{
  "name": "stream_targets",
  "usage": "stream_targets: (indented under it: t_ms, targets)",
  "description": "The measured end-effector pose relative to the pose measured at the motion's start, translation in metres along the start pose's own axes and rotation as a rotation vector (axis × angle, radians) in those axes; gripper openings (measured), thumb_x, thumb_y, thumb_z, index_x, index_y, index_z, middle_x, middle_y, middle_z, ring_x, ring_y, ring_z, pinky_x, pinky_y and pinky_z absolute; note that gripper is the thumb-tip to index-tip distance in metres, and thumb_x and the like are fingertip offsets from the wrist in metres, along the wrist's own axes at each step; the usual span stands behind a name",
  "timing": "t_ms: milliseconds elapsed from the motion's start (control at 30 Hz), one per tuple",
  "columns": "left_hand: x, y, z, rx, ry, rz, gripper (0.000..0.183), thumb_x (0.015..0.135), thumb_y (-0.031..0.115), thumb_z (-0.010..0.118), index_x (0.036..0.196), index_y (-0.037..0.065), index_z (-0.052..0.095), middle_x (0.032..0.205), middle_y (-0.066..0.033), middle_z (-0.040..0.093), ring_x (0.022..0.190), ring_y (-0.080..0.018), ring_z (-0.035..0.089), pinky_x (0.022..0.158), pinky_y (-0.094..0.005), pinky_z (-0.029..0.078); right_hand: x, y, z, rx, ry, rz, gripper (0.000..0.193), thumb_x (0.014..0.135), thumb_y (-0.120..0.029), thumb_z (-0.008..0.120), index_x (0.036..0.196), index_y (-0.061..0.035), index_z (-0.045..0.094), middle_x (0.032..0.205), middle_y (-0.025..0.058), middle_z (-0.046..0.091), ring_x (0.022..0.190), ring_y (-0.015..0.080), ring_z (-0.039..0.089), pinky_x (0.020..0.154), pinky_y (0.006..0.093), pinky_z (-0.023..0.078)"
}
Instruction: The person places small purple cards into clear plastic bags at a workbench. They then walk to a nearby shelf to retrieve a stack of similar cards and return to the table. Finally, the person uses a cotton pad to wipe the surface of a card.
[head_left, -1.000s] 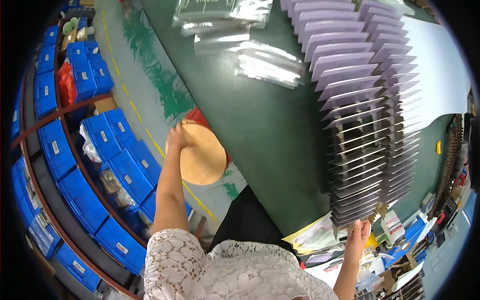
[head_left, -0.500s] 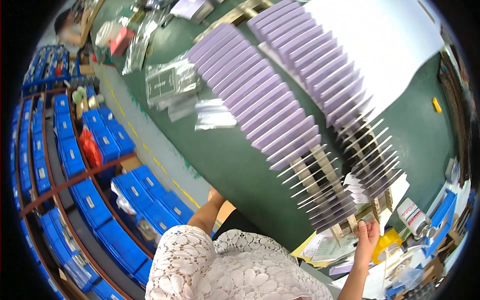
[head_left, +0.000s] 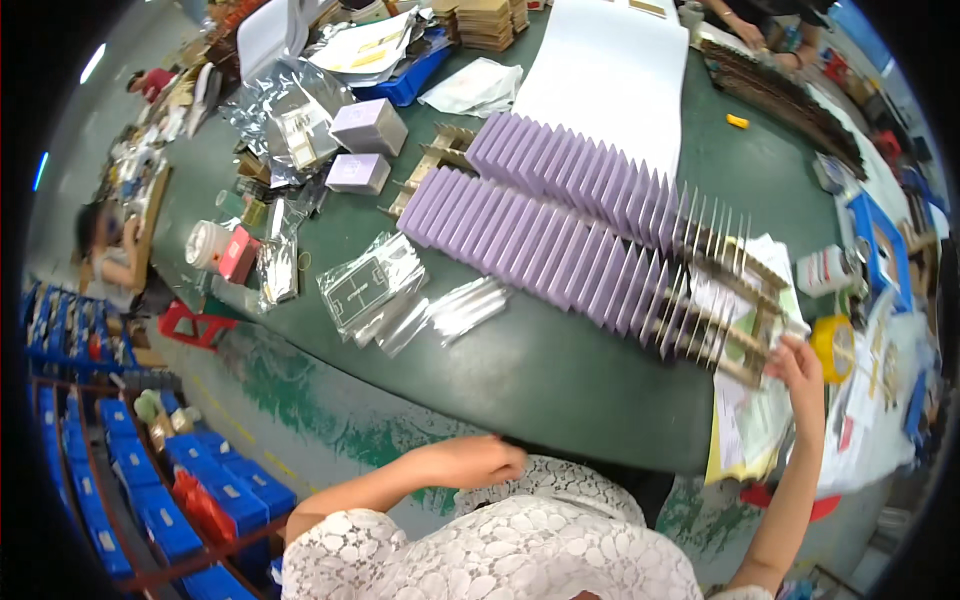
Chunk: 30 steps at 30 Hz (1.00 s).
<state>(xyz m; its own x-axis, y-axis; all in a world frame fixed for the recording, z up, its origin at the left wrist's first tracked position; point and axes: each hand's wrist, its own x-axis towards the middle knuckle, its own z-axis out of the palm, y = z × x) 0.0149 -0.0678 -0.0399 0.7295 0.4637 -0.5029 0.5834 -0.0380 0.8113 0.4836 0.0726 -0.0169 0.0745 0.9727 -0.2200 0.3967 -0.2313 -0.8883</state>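
Observation:
Two slotted wooden racks lie side by side on the green table, a near rack [head_left: 735,362] and a far rack [head_left: 752,277]. Purple cards [head_left: 545,250] stand upright in rows along them, packed more loosely toward the right end. My right hand [head_left: 797,368] is at the right end of the near rack, with thumb and fingers closed on its end piece; the fingertips are partly hidden. In front of the table's near edge, my left hand [head_left: 475,462] hovers by my body, its fingers curled in and nothing showing in them.
Clear plastic sleeves [head_left: 465,308] lie left of the racks, near two purple boxes [head_left: 368,127]. White sheet [head_left: 600,85] spreads behind. Yellow tape [head_left: 832,348], a white bottle [head_left: 825,272] and papers [head_left: 735,420] sit at right. Blue bins [head_left: 165,520] line shelving at lower left.
My view has swung round, so the racks now run more sideways. My left hand has come into sight before the table edge. My right hand stays at the rack's end.

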Motion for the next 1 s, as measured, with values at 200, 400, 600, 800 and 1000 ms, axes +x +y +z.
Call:
stream_targets:
  t_ms: [200, 400, 600, 800, 1000]
  targets:
    - [-0.011, 0.028, -0.062, 0.533, 1.484, 0.169, 0.014, 0.078, 0.008, 0.068, 0.087, 0.004, 0.058, 0.087, -0.0114, 0.062, 0.082, -0.0315, 0.058, 0.077, -0.0388, 0.046, -0.093, -0.064, 0.039, -0.141, 0.266, -0.232, 0.026, 0.095, -0.016, 0.056, 0.114, 0.0009, 0.059, 0.101, 0.0060, 0.063, 0.091, 0.0132, 0.060, 0.080, 0.0262, 0.049]
    - [-0.003, -0.021, -0.065, 0.151, 1.336, 0.229, 0.016, 0.081, 0.007, 0.063, 0.092, 0.001, 0.055, 0.084, -0.0138, 0.062, 0.082, -0.0343, 0.059, 0.073, -0.0392, 0.047, -0.159, -0.117, 0.143, -0.206, 0.053, -0.538, 0.020, 0.087, -0.003, 0.063, 0.107, -0.0014, 0.064, 0.102, 0.0084, 0.062, 0.092, 0.0171, 0.060, 0.082, 0.0269, 0.047]
    - [-0.041, 0.045, 0.009, -0.395, 0.808, 0.396, 0.012, 0.082, 0.007, 0.067, 0.084, 0.002, 0.057, 0.073, -0.0023, 0.057, 0.074, -0.0036, 0.049, 0.065, -0.0218, 0.041, -0.172, -0.119, 0.202, 0.002, -0.376, -0.613, 0.044, 0.080, -0.011, 0.073, 0.120, -0.0032, 0.057, 0.111, 0.0083, 0.057, 0.100, 0.0184, 0.055, 0.080, 0.0298, 0.048]
    - [-0.022, 0.051, 0.041, -0.717, 0.402, 0.486, 0.041, 0.084, -0.002, 0.061, 0.121, -0.003, 0.044, 0.112, -0.0074, 0.056, 0.100, -0.0121, 0.055, 0.090, -0.0291, 0.045, -0.172, -0.103, 0.174, -0.012, -0.729, -0.602, 0.008, 0.085, -0.009, 0.066, 0.090, -0.0030, 0.065, 0.079, 0.0058, 0.059, 0.069, 0.0163, 0.057, 0.060, 0.0282, 0.044]
    - [0.037, 0.075, 0.046, -0.956, 0.315, 0.312, 0.041, 0.091, 0.007, 0.058, 0.129, -0.004, 0.047, 0.103, -0.0097, 0.061, 0.093, -0.0189, 0.061, 0.090, -0.0334, 0.046, -0.149, -0.091, 0.134, -0.048, -0.770, -0.522, 0.019, 0.090, -0.016, 0.061, 0.100, -0.0010, 0.060, 0.088, 0.0092, 0.056, 0.071, 0.0189, 0.059, 0.066, 0.0312, 0.047]
